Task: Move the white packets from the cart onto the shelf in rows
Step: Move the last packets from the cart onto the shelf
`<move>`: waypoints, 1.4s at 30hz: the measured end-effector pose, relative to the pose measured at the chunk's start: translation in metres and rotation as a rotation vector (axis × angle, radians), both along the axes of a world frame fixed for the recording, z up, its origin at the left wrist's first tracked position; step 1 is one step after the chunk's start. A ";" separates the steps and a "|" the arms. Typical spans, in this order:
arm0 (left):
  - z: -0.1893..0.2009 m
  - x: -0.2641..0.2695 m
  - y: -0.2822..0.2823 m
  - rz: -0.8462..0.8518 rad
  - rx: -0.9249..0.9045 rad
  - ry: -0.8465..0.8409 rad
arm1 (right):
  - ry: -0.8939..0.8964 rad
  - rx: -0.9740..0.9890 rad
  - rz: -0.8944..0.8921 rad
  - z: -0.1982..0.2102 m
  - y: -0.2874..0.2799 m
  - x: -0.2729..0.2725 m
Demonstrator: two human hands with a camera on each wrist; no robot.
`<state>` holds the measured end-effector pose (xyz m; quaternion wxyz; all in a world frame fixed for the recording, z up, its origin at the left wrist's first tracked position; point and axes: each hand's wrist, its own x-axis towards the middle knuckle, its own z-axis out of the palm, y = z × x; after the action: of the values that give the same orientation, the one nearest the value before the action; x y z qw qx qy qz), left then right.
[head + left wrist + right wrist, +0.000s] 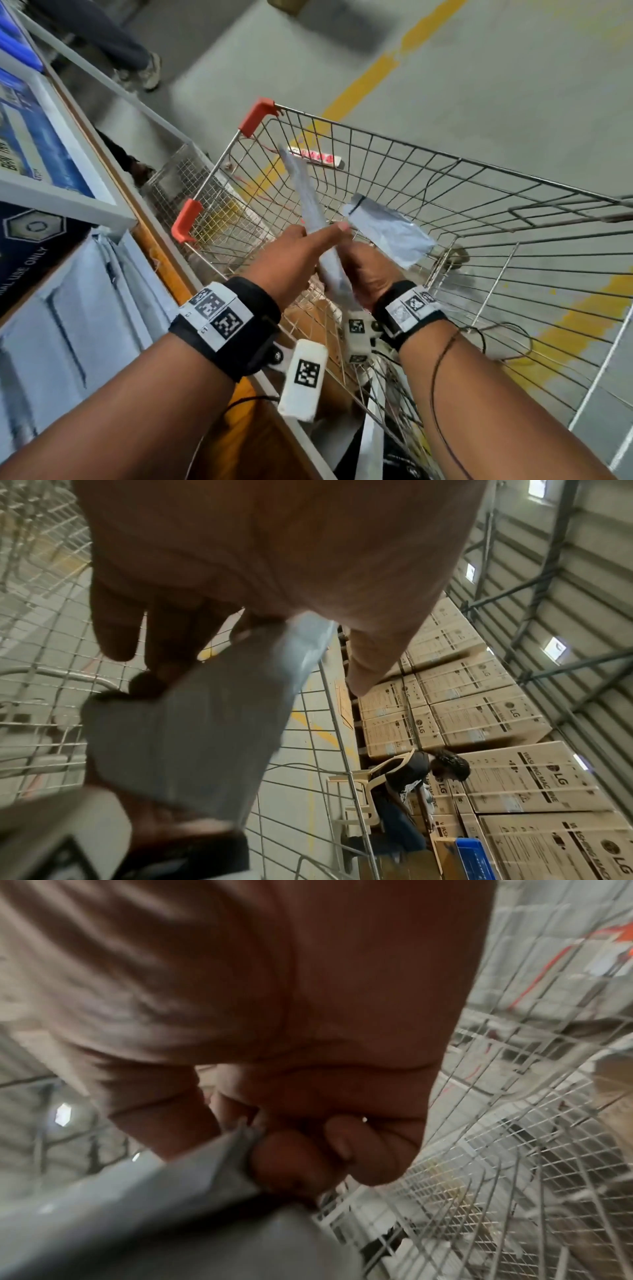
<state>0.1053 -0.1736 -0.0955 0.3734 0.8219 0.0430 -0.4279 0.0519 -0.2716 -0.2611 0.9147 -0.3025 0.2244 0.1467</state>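
Over the wire cart (479, 161) my left hand (318, 231) pinches a white packet (308, 195) that stands edge-on, thumb laid along one face. My right hand (358, 262) grips the same packet lower down, fingers curled on it. In the left wrist view the left hand (240, 593) holds the packet (192, 737) between thumb and fingers. The right wrist view shows my right hand (291, 1150) curled on the packet's (137, 1218) edge. A second white packet (390, 233) shows just right of the hands; I cannot tell whether it is held. Several white packets (85, 301) stand in a row on the shelf (161, 257) at left.
Blue boxes (30, 137) and a dark box (30, 240) sit on the shelf above the packets. A fine-mesh basket (178, 181) stands between shelf and cart. A person's legs (113, 41) are at top left. Stacked cardboard boxes (514, 772) and a seated person (411, 777) lie beyond.
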 end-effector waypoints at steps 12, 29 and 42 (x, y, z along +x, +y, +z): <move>-0.006 0.013 0.002 0.202 0.050 -0.126 | -0.158 -0.437 0.480 -0.008 -0.009 0.014; -0.021 0.022 0.014 0.105 0.119 -0.022 | 0.809 -1.558 0.466 -0.165 -0.119 0.008; 0.006 0.014 0.035 0.113 0.024 0.058 | 0.276 -1.196 0.352 -0.048 -0.059 -0.007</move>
<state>0.1191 -0.1391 -0.0894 0.3856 0.8099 0.1052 -0.4293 0.0449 -0.3301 -0.3087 0.5127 -0.7715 0.3301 0.1817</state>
